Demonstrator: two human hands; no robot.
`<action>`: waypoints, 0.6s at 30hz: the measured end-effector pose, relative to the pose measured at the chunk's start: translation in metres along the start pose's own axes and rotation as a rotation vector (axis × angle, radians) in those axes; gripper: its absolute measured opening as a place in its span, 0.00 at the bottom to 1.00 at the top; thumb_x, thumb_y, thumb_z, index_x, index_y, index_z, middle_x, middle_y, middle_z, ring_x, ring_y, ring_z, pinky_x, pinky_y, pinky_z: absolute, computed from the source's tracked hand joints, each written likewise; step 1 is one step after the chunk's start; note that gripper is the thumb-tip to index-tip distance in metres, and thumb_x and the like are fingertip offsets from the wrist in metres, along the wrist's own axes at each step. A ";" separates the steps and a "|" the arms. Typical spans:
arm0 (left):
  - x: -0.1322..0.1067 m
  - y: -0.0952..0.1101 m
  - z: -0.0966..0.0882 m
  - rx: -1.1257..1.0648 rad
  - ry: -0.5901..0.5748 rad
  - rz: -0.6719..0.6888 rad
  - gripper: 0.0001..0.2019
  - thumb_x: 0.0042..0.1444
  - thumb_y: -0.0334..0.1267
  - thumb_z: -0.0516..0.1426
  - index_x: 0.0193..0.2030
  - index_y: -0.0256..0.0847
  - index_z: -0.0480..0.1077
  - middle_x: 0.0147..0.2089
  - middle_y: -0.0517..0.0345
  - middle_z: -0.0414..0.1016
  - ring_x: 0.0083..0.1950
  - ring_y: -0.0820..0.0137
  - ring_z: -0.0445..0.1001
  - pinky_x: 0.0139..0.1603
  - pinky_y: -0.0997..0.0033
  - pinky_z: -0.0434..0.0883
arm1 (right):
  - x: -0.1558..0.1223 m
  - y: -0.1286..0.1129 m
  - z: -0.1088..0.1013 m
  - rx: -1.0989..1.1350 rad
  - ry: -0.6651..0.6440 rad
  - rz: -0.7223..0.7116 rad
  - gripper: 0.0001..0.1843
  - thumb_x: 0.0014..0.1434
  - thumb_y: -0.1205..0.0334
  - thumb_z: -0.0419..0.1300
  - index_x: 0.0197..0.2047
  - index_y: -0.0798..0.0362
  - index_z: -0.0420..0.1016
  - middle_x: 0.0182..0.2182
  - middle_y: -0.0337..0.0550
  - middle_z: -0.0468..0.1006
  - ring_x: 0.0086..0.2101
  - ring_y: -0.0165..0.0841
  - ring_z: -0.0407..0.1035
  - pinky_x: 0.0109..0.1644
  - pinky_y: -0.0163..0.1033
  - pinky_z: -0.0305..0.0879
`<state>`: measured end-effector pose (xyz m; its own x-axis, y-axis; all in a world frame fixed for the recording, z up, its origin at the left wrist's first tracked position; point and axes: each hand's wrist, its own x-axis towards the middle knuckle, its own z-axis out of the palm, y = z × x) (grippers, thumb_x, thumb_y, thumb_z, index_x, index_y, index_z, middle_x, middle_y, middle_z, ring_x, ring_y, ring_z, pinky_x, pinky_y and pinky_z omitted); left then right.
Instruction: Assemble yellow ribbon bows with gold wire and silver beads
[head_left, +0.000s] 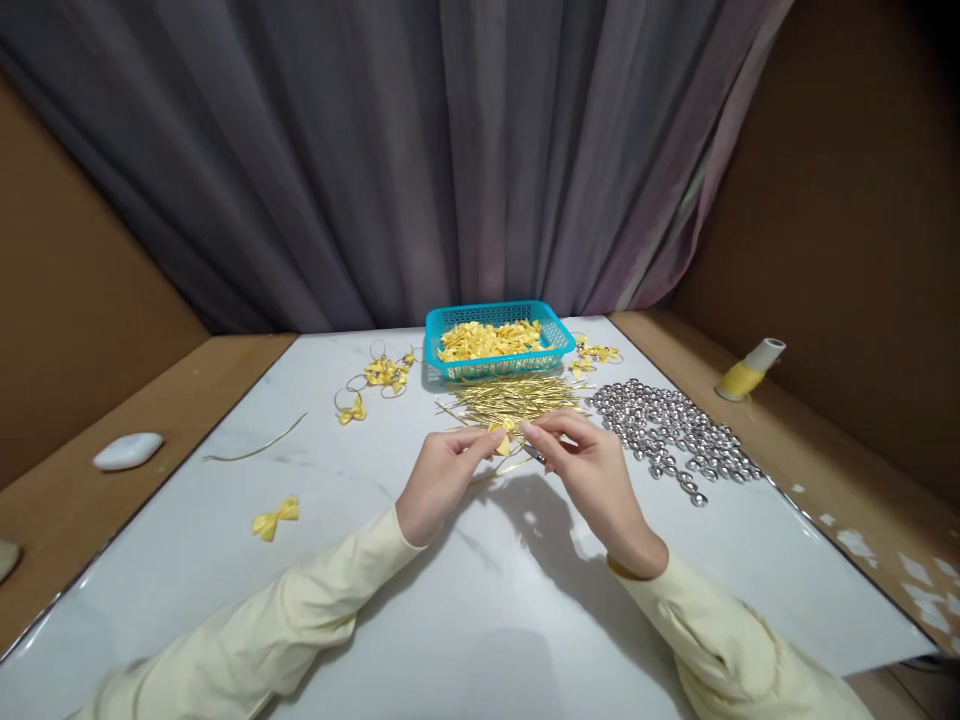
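Between the thumb and fingers of my left hand (452, 470) is a small yellow ribbon bow (502, 438), held above the table. My right hand (583, 470) is closed just right of the bow, its thumb and forefinger pinched close to it. A slim dark metal tool (534, 453) shows below those fingers; its exact kind is partly hidden. A length of gold cord (504, 471) hangs beneath the bow, between the hands. Just behind them lies a pile of gold cords (517, 396). Another yellow bow lies loose (276, 517) on the left.
A blue basket (429, 340) of yellow bows stands at the back. Bows with cord loops (386, 373) lie left of it, others (598, 353) right. Silver beads (667, 425) spread on the right near a yellow thread spool (746, 372). A white case (127, 451) sits left.
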<state>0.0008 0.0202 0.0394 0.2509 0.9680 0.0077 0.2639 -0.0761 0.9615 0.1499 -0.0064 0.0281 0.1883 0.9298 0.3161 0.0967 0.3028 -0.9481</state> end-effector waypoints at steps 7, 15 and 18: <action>-0.003 0.006 0.002 -0.086 -0.091 -0.112 0.14 0.51 0.44 0.55 0.22 0.35 0.70 0.24 0.60 0.66 0.27 0.75 0.57 0.28 0.73 0.54 | 0.007 -0.002 -0.013 0.008 -0.180 -0.057 0.08 0.53 0.61 0.58 0.35 0.52 0.77 0.28 0.42 0.76 0.20 0.26 0.63 0.22 0.34 0.63; -0.008 0.018 -0.005 -0.166 -0.268 -0.215 0.12 0.51 0.42 0.54 0.26 0.36 0.73 0.31 0.56 0.73 0.31 0.73 0.62 0.31 0.73 0.55 | 0.009 -0.001 -0.024 -0.636 -0.234 -0.784 0.21 0.57 0.77 0.48 0.47 0.49 0.72 0.34 0.45 0.72 0.34 0.31 0.65 0.33 0.37 0.64; -0.009 0.019 -0.007 -0.175 -0.274 -0.219 0.13 0.51 0.45 0.55 0.26 0.36 0.73 0.31 0.57 0.73 0.31 0.73 0.62 0.32 0.73 0.55 | 0.007 0.001 -0.025 -0.842 -0.216 -0.856 0.22 0.57 0.79 0.47 0.49 0.51 0.70 0.36 0.46 0.72 0.34 0.32 0.63 0.32 0.37 0.63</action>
<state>-0.0031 0.0116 0.0597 0.4522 0.8549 -0.2542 0.1824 0.1904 0.9646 0.1753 -0.0049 0.0307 -0.4055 0.5360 0.7405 0.7282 0.6790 -0.0927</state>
